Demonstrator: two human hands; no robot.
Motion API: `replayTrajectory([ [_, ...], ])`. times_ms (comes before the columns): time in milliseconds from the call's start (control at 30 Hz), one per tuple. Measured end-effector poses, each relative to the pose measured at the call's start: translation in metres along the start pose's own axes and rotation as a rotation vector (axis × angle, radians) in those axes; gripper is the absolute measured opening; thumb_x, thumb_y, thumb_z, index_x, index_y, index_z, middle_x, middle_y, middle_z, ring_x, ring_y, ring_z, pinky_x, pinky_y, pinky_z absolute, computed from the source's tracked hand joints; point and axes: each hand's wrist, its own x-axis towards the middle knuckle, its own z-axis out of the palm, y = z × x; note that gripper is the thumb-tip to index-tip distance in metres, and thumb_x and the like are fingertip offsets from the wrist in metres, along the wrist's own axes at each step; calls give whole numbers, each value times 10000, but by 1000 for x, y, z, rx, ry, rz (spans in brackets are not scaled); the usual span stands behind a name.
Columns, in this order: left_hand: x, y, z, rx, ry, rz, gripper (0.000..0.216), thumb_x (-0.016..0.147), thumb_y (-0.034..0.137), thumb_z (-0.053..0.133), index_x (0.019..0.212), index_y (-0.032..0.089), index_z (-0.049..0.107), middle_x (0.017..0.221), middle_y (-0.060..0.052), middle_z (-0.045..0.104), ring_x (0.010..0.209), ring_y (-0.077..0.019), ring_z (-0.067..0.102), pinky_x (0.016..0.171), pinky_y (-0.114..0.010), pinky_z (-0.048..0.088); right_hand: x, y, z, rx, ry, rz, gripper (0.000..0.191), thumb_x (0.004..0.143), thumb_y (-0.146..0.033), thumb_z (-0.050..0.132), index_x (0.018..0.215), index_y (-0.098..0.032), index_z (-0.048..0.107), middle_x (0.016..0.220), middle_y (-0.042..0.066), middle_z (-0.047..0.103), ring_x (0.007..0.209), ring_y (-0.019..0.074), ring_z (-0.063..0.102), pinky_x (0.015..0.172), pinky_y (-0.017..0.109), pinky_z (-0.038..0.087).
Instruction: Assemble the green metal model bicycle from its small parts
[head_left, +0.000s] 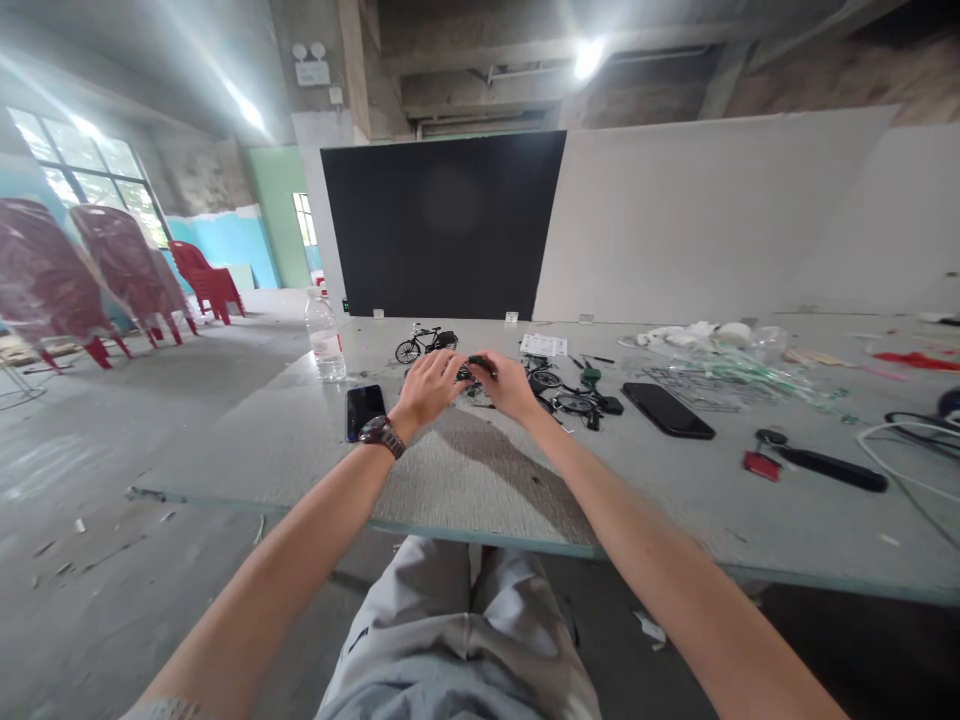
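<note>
My left hand (431, 390), with a watch on its wrist, reaches over the table with its fingers bent inward, closed around something they mostly hide. Close against it, my right hand (511, 384) pinches a small dark green part (482, 362) between thumb and fingers. Just beyond my left hand stands a black miniature bicycle (426, 343), upright on its wheels. To the right of my right hand lie loose black bicycle pieces, among them a small wheel (547, 379) and a dark green piece (591, 376).
A water bottle (325, 340) and a phone (364, 410) stand and lie left of my hands. On the right are a larger black phone (667, 410), a black-handled tool (832, 467), a red piece (762, 465), plastic wrapping (739, 350) and a white cable (900, 450). A printed sheet (544, 345) lies behind.
</note>
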Motion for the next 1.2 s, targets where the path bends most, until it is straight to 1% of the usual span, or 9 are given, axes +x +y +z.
replayTrajectory([
  [100, 4, 4, -3, 169, -75, 99, 461, 975, 362, 553, 1368, 132, 485, 1253, -183, 610, 1157, -303, 586, 970, -412, 441, 2, 5, -1, -47, -1, -25, 226, 951, -371, 539, 1029, -204, 670, 866, 52, 733, 721, 202, 648, 693, 301, 455],
  [200, 8, 8, -3, 251, -117, 139, 461, 996, 349, 502, 1377, 92, 467, 1298, -208, 582, 1191, -317, 562, 989, -422, 419, 3, 10, -2, -78, -4, -35, 194, 934, -329, 568, 1029, -197, 673, 904, 65, 749, 791, 229, 686, 732, 316, 475],
  [267, 10, 8, -3, 283, -132, 150, 398, 1016, 307, 451, 1343, 84, 491, 1255, -193, 605, 1145, -304, 581, 953, -408, 426, 3, 11, -3, -89, -16, -43, 178, 930, -304, 573, 1028, -193, 672, 933, 75, 756, 829, 243, 700, 754, 330, 488],
  [400, 11, 4, -2, 343, -162, 161, 335, 1032, 178, 339, 1302, 95, 519, 1045, -126, 660, 952, -255, 624, 830, -373, 431, 3, 10, -3, -94, -49, -49, 168, 920, -278, 576, 1030, -186, 664, 1003, 106, 760, 904, 271, 710, 806, 371, 510],
  [533, 7, 1, -1, 374, -164, 159, 334, 1017, 130, 343, 1287, 87, 535, 1018, -127, 661, 948, -254, 620, 803, -372, 415, 2, 8, -1, -53, -68, -30, 177, 901, -304, 596, 1038, -198, 630, 1036, 113, 746, 946, 275, 704, 809, 387, 523],
  [700, 1, 1, 0, 376, -142, 137, 330, 1014, 138, 367, 1290, 117, 546, 1025, -122, 666, 966, -252, 619, 839, -385, 414, 1, 10, 3, -34, -22, -3, 228, 851, -365, 650, 995, -206, 571, 977, 98, 721, 923, 278, 686, 798, 400, 516],
  [900, -1, -1, 4, 348, -105, 114, 283, 1012, 180, 400, 1230, 151, 578, 1016, -115, 657, 955, -258, 617, 886, -420, 445, 1, 7, 0, -24, -19, -89, 175, 875, -360, 623, 943, -208, 569, 949, 84, 699, 906, 252, 670, 809, 376, 506],
  [1100, -5, -5, 7, 217, -36, 84, 273, 978, 209, 501, 1243, 178, 561, 1239, -142, 619, 1157, -277, 581, 1076, -477, 406, -1, 2, -1, -32, -7, -132, 150, 884, -347, 626, 907, -209, 571, 900, 78, 681, 861, 240, 649, 767, 359, 501],
  [1200, -8, -6, 7, 133, -63, 55, 310, 965, 180, 509, 1275, 175, 529, 1297, -141, 606, 1200, -274, 574, 1058, -452, 445, -2, 2, 1, -32, -15, -154, 138, 877, -327, 641, 914, -212, 574, 917, 77, 680, 888, 243, 645, 802, 369, 504],
])
